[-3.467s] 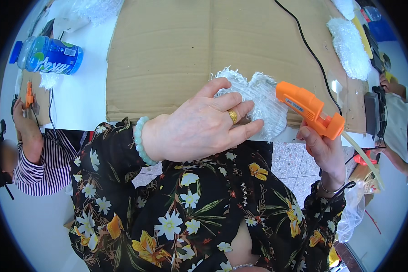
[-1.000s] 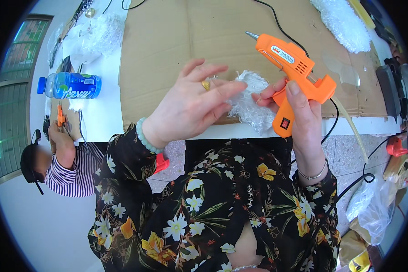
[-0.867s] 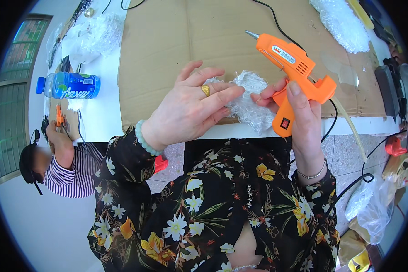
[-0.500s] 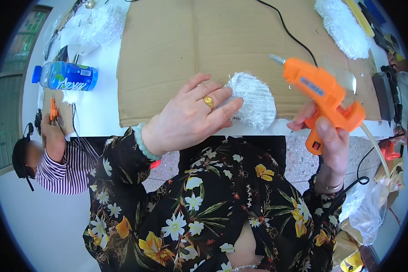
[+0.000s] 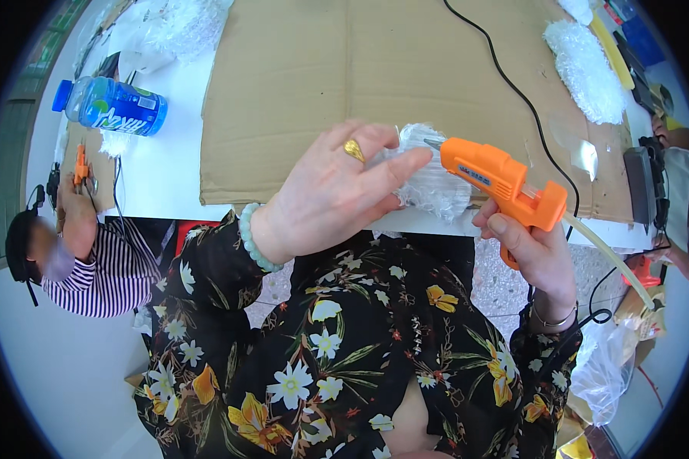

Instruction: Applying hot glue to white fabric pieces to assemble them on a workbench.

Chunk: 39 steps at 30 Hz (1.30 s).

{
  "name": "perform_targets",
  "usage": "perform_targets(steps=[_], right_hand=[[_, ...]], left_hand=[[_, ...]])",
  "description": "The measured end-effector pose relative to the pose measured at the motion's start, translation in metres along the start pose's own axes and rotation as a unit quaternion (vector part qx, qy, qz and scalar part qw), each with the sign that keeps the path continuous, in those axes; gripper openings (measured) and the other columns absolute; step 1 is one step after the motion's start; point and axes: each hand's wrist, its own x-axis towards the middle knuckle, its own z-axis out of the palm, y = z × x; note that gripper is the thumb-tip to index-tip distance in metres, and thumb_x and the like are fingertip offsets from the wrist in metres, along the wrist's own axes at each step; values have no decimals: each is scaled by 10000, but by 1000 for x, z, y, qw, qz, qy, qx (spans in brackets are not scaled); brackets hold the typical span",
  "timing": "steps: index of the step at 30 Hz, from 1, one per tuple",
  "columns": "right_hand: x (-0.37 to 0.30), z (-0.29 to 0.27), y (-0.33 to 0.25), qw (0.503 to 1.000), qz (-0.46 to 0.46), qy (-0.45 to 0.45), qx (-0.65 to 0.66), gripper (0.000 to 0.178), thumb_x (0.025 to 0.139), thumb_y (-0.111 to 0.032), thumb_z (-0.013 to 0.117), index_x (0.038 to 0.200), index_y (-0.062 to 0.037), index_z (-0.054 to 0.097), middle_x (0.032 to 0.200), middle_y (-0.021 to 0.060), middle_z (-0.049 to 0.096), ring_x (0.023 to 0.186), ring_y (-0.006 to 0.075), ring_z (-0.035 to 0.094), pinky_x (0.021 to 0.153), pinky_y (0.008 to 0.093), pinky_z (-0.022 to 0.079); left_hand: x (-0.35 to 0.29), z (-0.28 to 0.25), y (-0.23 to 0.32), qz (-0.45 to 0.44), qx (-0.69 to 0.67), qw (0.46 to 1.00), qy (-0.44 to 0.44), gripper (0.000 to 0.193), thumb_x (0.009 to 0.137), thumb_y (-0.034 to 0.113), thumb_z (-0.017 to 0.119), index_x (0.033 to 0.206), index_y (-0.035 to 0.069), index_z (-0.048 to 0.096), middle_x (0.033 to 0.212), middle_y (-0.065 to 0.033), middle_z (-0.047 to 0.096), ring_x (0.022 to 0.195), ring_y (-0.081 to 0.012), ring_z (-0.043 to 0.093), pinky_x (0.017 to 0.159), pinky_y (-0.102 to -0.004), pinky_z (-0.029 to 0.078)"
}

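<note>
At the left, a smooth plastic bottle (image 5: 119, 107) with a blue cap lies on its side on the white table (image 5: 161, 176), next to flat brown cardboard (image 5: 283, 92). The left hand (image 5: 337, 191) comes next, its fingers spread and slightly bent over the left edge of a white pad (image 5: 440, 187); whether the fingertips pinch it, I cannot tell. The pad sits near the table's front edge, ridged across its face and frayed into shiny, stringy fringe at its edges. Above it points the metal tip (image 5: 433, 144) of an orange glue gun (image 5: 482, 164) (contact with the pad is not clear). The step in hand looks like putting glue on the pad; the move calls for a steady pad, a controlled tip and fingers clear of the hot metal. The right hand (image 5: 540, 252) is wrapped around the hard, boxy gun, and a pale, bendy glue stick (image 5: 612, 256) trails from its back. Farther right on the cardboard lies a shaggy white oval piece (image 5: 586, 73), beyond the thin black cord (image 5: 505, 73).
</note>
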Motion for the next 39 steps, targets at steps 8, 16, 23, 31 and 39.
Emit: perform_targets(steps=[8, 16, 23, 31, 39], right_hand=[[0, 6, 1, 993, -27, 42, 108, 341, 908, -273, 564, 1083, 19, 543, 928, 95, 601, 799, 149, 594, 730, 286, 491], [29, 28, -17, 944, -137, 120, 274, 327, 951, -286, 495, 1043, 20, 563, 915, 123, 637, 776, 183, 637, 722, 298, 518], [61, 44, -10, 916, -120, 192, 332, 326, 951, -288, 499, 1010, 32, 521, 878, 158, 602, 746, 180, 609, 859, 432, 530], [54, 42, 0, 922, -154, 187, 303, 323, 953, -289, 493, 988, 30, 520, 891, 160, 601, 749, 166, 601, 875, 450, 522], [61, 39, 5, 921, -169, 173, 307, 285, 963, -266, 478, 990, 14, 519, 904, 163, 603, 759, 171, 604, 898, 466, 505]], left_hand=[[12, 1, -7, -87, -40, 995, 1, 635, 632, 120, 790, 1214, 84, 538, 965, -106, 570, 861, -263, 568, 761, -344, 470], [12, -1, -8, -68, 13, 997, -21, 631, 656, 137, 753, 1232, 104, 498, 923, -78, 588, 859, -270, 574, 801, -400, 442], [-6, -9, 9, 116, 229, 963, -80, 498, 711, 172, 734, 1180, 149, 569, 994, -39, 610, 948, -233, 568, 860, -438, 433], [-35, -38, 32, 110, 65, 991, 36, 392, 684, 74, 695, 1061, 156, 628, 864, -6, 579, 843, -194, 586, 881, -458, 459], [30, -9, -35, -166, -89, 979, 73, 290, 762, 97, 657, 1048, 74, 618, 784, -67, 637, 746, -229, 602, 679, -332, 473]])
